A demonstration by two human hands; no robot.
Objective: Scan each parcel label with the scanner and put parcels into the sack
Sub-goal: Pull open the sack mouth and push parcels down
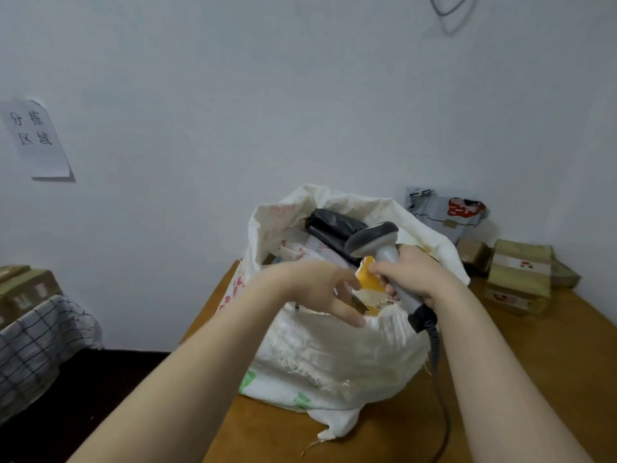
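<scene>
A white woven sack (334,355) stands open on the wooden table (534,379), holding a black-wrapped parcel (334,228), white parcels and a yellow-and-white parcel (370,282). My right hand (417,275) grips the grey handheld scanner (374,238) by its handle, above the sack's mouth, and its fingertips also touch the yellow parcel. My left hand (317,289) hovers over the sack's front rim with fingers spread, touching or just beside the yellow parcel; I cannot tell whether it grips it.
Brown taped boxes (517,279) and a grey mailer bag (447,215) lie at the back right of the table. The scanner's cable (440,412) runs down the table. At the left, boxes (23,289) sit on a checked cloth (33,345). A paper sign (33,138) hangs on the wall.
</scene>
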